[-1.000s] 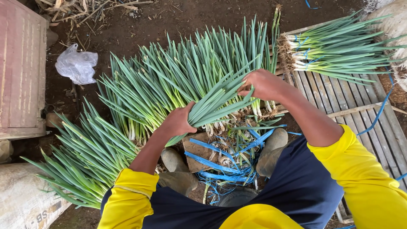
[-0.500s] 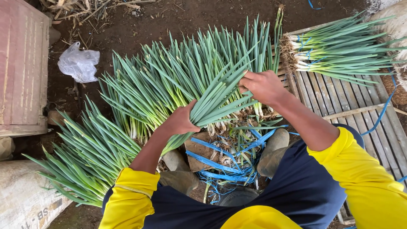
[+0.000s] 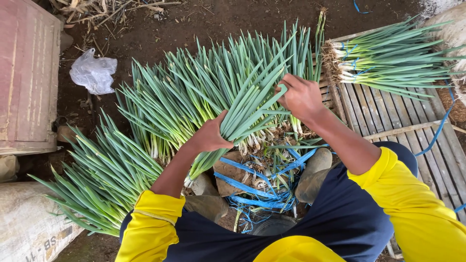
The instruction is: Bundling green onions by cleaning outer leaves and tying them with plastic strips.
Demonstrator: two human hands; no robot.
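Observation:
My left hand point(image 3: 209, 137) grips a bunch of green onions point(image 3: 242, 116) near its lower stalks, the leaves fanning up and to the right. My right hand point(image 3: 300, 96) pinches the leaves of that same bunch near its upper end. Behind the bunch lies a big heap of loose green onions point(image 3: 204, 82) on the dirt. Another pile of green onions point(image 3: 97, 174) lies to the left of my knees. Blue plastic straps point(image 3: 257, 187) are tangled on the ground between my boots point(image 3: 313, 174).
Tied bundles of green onions point(image 3: 388, 60) rest on a wooden slatted pallet point(image 3: 412, 131) at the right. A crumpled white plastic bag point(image 3: 93, 73) lies on the soil. A reddish wooden crate point(image 3: 26, 77) stands at the left, a pale sack point(image 3: 29, 228) below it.
My right hand has shifted slightly along the leaves of the bunch, and the view has moved closer. My left hand keeps its grip on the stalks.

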